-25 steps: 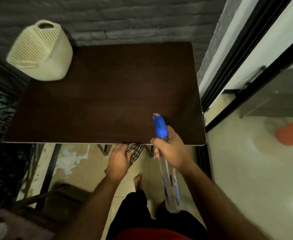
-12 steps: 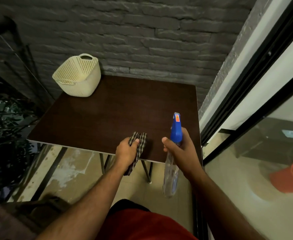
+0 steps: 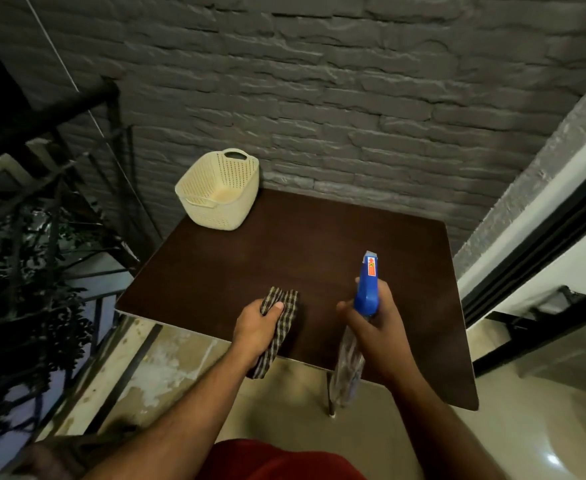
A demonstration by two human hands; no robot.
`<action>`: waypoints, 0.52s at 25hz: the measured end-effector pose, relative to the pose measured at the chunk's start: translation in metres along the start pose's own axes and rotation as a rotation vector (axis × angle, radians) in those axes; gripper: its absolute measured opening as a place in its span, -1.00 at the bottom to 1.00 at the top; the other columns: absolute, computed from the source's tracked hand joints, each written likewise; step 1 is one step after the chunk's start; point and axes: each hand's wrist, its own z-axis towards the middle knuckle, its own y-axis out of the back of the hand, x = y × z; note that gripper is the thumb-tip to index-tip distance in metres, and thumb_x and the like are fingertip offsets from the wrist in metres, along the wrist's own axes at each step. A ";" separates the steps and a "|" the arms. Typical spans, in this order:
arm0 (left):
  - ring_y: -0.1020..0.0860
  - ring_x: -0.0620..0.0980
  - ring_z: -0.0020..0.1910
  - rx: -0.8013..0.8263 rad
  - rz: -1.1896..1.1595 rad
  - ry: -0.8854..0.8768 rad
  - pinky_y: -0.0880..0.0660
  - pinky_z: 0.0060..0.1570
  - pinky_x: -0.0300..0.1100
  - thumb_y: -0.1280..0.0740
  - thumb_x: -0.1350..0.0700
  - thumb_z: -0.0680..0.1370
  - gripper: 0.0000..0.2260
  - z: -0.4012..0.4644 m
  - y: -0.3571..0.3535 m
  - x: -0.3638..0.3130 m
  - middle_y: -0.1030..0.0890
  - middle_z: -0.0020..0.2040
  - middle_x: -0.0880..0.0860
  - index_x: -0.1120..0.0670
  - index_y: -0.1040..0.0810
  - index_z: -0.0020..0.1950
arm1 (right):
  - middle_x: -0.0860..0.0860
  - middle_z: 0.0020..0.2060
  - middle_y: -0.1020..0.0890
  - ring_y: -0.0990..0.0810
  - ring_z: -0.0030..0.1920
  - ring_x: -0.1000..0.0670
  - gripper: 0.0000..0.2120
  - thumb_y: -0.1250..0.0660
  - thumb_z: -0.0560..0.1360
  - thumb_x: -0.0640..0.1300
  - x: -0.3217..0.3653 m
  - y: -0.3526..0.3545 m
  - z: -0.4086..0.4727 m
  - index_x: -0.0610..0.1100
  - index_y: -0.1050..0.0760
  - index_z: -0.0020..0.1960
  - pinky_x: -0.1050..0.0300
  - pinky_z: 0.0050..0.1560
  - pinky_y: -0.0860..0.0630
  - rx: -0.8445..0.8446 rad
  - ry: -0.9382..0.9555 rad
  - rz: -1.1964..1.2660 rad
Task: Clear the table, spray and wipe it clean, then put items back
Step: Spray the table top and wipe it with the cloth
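Observation:
A dark brown table (image 3: pixel 284 258) stands against a grey brick wall. My left hand (image 3: pixel 255 329) grips a checked cloth (image 3: pixel 279 323) at the table's near edge; the cloth's upper end lies on the tabletop and its tail hangs below the edge. My right hand (image 3: pixel 376 318) holds a clear spray bottle (image 3: pixel 348 368) with a blue trigger head (image 3: pixel 367 285), nozzle pointing across the table toward the wall. A cream perforated basket (image 3: pixel 220 194) sits on the far left corner of the table.
A dark metal railing (image 3: pixel 63 188) with foliage behind it runs along the left. A sliding glass door frame (image 3: pixel 541 271) borders the table's right side. Beige tiled floor (image 3: pixel 167 372) lies under the table.
The view has tilted up toward the wall. Both hands rose from below the table edge to over the tabletop, the cloth now resting on the surface and the bottle raised.

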 end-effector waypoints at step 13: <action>-0.64 -0.01 -0.11 0.067 -0.029 0.041 -0.58 -0.01 0.08 -0.31 -0.09 0.55 -0.82 0.056 0.046 0.003 -0.67 -0.13 -0.01 -0.02 -0.61 -0.02 | 0.00 -0.05 -0.58 -0.63 -0.07 0.11 -0.66 -0.39 0.50 -0.19 0.013 -0.061 0.041 0.12 -0.37 0.15 0.35 -0.23 -0.56 0.013 -0.060 0.039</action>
